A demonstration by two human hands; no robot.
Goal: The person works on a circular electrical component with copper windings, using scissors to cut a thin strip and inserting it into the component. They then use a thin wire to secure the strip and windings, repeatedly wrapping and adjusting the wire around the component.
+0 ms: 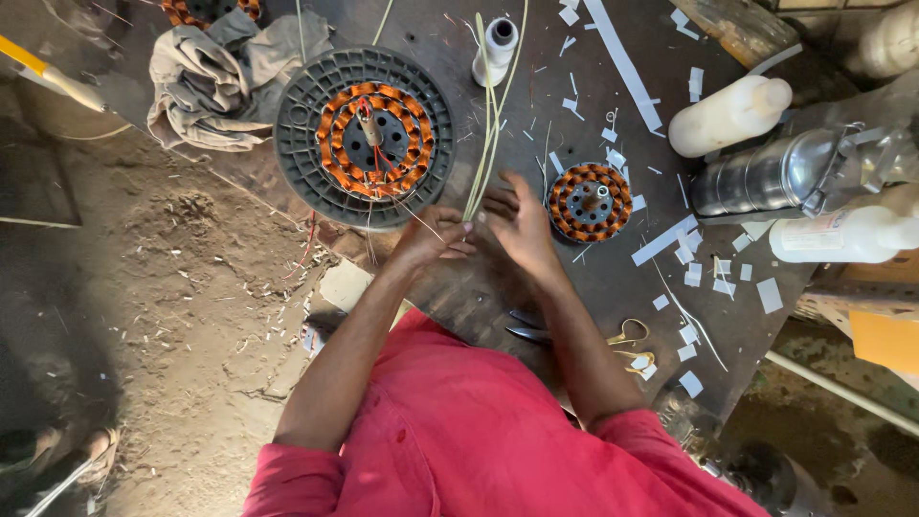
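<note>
My left hand point(433, 236) pinches the near ends of a bundle of thin pale yellow sleeving tubes point(490, 115) that run away across the dark metal table point(536, 278). My right hand point(517, 218) rests its fingers against the same bundle, just right of the left hand. To the left stands a large fan stator point(364, 137) with orange copper windings in a round dark plastic housing. A smaller wound stator point(590, 201) lies just right of my right hand.
Scissors point(624, 337) lie by my right forearm. A white thread spool point(497, 46) stands at the back. White plastic bottles point(728, 117), a shiny metal canister point(785, 172), a crumpled cloth point(215, 81) and several white paper strips litter the table. Dirt floor lies left.
</note>
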